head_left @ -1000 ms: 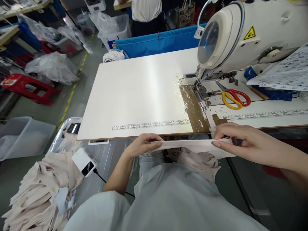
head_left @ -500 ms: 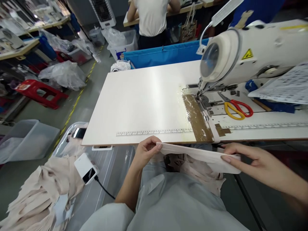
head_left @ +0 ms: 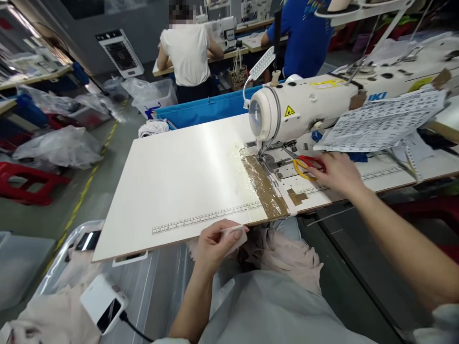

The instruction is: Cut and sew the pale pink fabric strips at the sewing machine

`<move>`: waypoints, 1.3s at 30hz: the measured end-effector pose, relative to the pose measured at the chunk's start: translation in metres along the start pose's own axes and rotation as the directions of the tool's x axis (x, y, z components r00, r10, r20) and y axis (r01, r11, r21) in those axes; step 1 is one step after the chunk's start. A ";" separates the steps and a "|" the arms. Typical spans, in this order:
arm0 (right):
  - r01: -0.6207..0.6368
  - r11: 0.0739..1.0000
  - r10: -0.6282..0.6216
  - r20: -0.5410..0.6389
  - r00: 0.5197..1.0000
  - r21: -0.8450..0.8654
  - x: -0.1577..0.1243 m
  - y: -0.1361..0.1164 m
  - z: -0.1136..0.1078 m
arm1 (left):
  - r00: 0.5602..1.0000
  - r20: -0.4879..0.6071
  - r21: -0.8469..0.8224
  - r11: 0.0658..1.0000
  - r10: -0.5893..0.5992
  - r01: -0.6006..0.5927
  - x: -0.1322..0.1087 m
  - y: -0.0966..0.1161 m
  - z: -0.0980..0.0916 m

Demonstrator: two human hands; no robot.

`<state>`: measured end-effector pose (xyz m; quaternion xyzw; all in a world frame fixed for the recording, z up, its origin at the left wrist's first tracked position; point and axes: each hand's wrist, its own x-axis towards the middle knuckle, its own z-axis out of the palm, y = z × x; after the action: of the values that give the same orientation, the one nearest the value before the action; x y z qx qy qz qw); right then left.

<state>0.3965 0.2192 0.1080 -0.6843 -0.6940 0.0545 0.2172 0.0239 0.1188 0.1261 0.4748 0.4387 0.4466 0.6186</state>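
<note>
My left hand (head_left: pixel 215 246) sits at the front edge of the white sewing table (head_left: pixel 179 177), pinched shut on a small folded piece of pale fabric (head_left: pixel 234 234). My right hand (head_left: pixel 339 173) is stretched out onto the machine bed. Its fingers curl over the handles of the red and yellow scissors (head_left: pixel 303 166), just right of the needle. The white sewing machine (head_left: pixel 297 112) stands over that spot, with a strip of brown tape (head_left: pixel 265 186) in front of it. More pinkish fabric (head_left: pixel 283 253) is bunched in my lap.
A printed sheet (head_left: pixel 383 122) leans on the machine arm. At the lower left, a clear plastic bin (head_left: pixel 150 291) holds fabric and a white device (head_left: pixel 103 303) on a cable. A blue cloth trough (head_left: pixel 204 110) lines the table's far edge. Two people work at benches behind.
My right hand has let go of the pale strip and moved up onto the table to the scissors. My left hand keeps the fabric, now gathered. The view has tilted up.
</note>
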 end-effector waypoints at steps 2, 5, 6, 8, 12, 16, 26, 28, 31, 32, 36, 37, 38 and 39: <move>-0.035 0.997 0.045 0.146 0.988 -0.068 0.026 0.021 0.006 | 0.999 0.011 0.017 0.999 0.034 -0.034 0.000 -0.005 0.002; -0.021 0.984 0.084 0.355 0.931 -0.177 0.043 0.035 0.009 | 0.999 -0.021 0.036 0.999 0.036 -0.036 -0.001 -0.012 -0.001; -0.014 0.981 0.088 0.377 0.922 -0.194 0.041 0.035 0.007 | 0.999 -0.030 0.040 0.999 0.029 -0.028 -0.002 -0.014 -0.002; -0.028 0.987 0.087 0.382 0.920 -0.157 0.028 0.030 0.000 | 0.999 -0.035 0.046 0.999 0.007 -0.006 -0.004 -0.016 -0.005; -0.083 0.980 -0.018 0.497 0.868 0.180 -0.029 -0.009 -0.019 | 1.000 -0.008 0.067 0.998 -0.023 0.023 -0.004 -0.021 -0.008; 0.212 0.952 -0.302 0.564 0.768 0.220 -0.076 -0.076 -0.035 | 0.994 0.105 0.084 0.995 0.035 -0.044 0.000 -0.025 -0.004; 0.565 0.823 -0.502 0.550 0.667 0.066 -0.064 -0.134 -0.042 | 0.995 0.074 0.042 0.996 0.071 -0.074 -0.004 -0.025 -0.002; 0.583 0.810 -0.514 0.549 0.659 0.059 -0.064 -0.136 -0.042 | 0.994 0.065 0.049 0.994 0.092 -0.095 -0.002 -0.025 -0.002; 0.603 0.795 -0.531 0.545 0.648 0.058 -0.065 -0.140 -0.041 | 0.990 0.071 0.055 0.990 0.125 -0.129 0.000 -0.024 -0.001; 0.607 0.793 -0.536 0.545 0.645 0.060 -0.064 -0.141 -0.041 | 0.989 0.075 0.056 0.990 0.128 -0.132 0.000 -0.023 -0.001; 0.615 0.785 -0.549 0.545 0.633 0.078 -0.063 -0.143 -0.039 | 0.988 0.085 0.087 0.987 0.129 -0.136 -0.002 -0.023 -0.002; 0.616 0.783 -0.553 0.545 0.630 0.083 -0.062 -0.142 -0.038 | 0.988 0.092 0.097 0.986 0.125 -0.133 -0.003 -0.023 -0.003; 0.617 0.782 -0.555 0.546 0.627 0.086 -0.062 -0.141 -0.037 | 0.988 0.101 0.100 0.986 0.119 -0.130 -0.004 -0.024 -0.004; 0.618 0.782 -0.555 0.547 0.626 0.086 -0.062 -0.140 -0.036 | 0.987 0.111 0.099 0.987 0.113 -0.124 -0.005 -0.025 -0.006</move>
<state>0.2782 0.1426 0.1784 -0.3863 -0.9122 0.1348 -0.0216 0.0207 0.1114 0.1017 0.5549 0.3993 0.4332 0.5873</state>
